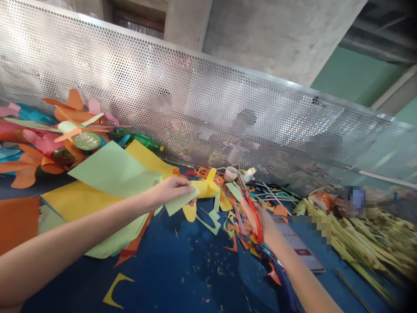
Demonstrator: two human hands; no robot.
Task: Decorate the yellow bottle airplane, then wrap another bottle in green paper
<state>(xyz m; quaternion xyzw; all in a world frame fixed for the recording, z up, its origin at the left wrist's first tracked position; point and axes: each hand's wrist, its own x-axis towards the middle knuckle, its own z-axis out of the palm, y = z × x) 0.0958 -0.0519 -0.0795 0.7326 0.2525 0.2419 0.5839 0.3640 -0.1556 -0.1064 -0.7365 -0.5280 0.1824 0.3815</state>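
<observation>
My left hand (177,190) is closed on a small piece of light green paper (177,203), pinched between thumb and fingers. Just beyond it lies a yellow paper shape (206,187) with petal-like flaps. In my right hand (257,219) are red-handled scissors (254,213), their blades pointing up and away, apart from the green paper. Whether the blades are spread I cannot tell. Under my left forearm are large sheets of light green paper (112,169) and yellow paper (78,198).
Paper scraps (233,217) in several colours litter the blue table (182,278). Bottles with paper petals (81,134) crowd the left. A perforated metal panel (202,95) stands behind. Dried husks (355,239) lie at right, near a flat printed card (301,248).
</observation>
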